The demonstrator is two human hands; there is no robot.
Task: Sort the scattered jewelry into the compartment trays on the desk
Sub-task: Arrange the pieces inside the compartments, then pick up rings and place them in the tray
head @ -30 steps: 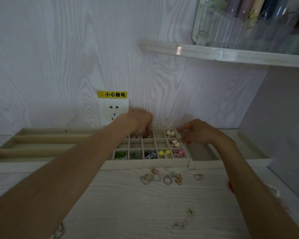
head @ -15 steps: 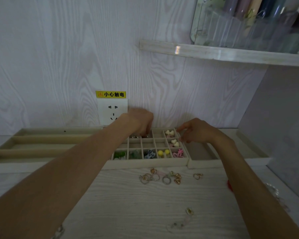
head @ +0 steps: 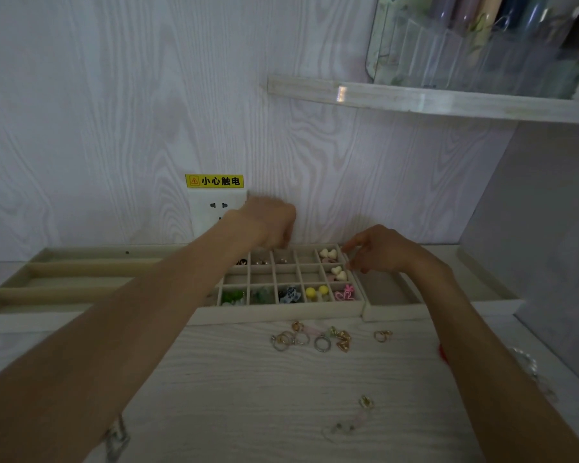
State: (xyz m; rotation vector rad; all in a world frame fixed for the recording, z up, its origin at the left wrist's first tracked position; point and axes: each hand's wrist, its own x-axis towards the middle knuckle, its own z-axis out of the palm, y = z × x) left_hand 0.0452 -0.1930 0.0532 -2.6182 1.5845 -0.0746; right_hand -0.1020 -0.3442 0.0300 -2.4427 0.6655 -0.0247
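Note:
A beige compartment tray [head: 281, 315] stands at the back of the desk. It holds white hearts [head: 328, 253], yellow balls [head: 316, 291], a pink piece [head: 345, 294], green pieces [head: 232, 296] and small studs [head: 259, 261]. My left hand [head: 268, 225] hovers over the tray's back row with its fingers curled downward; their tips are hidden. My right hand [head: 381, 252] rests at the tray's right rim, fingers loosely bent, with nothing visible in it. Several rings [head: 301, 339] lie loose in front of the tray, one ring [head: 381, 335] apart to the right.
A long-slot tray [head: 64, 272] sits on the left and a flat tray [head: 391, 309] on the right. A thin chain [head: 351, 422] lies near the front, a metal chain [head: 117, 436] under my left forearm, a clear bead bracelet [head: 525, 359] far right. A wall socket [head: 211, 208] and shelf [head: 415, 98] are behind.
My left hand has lifted slightly from the tray's back row, uncovering small studs there. My right hand has stayed at the tray's right rim.

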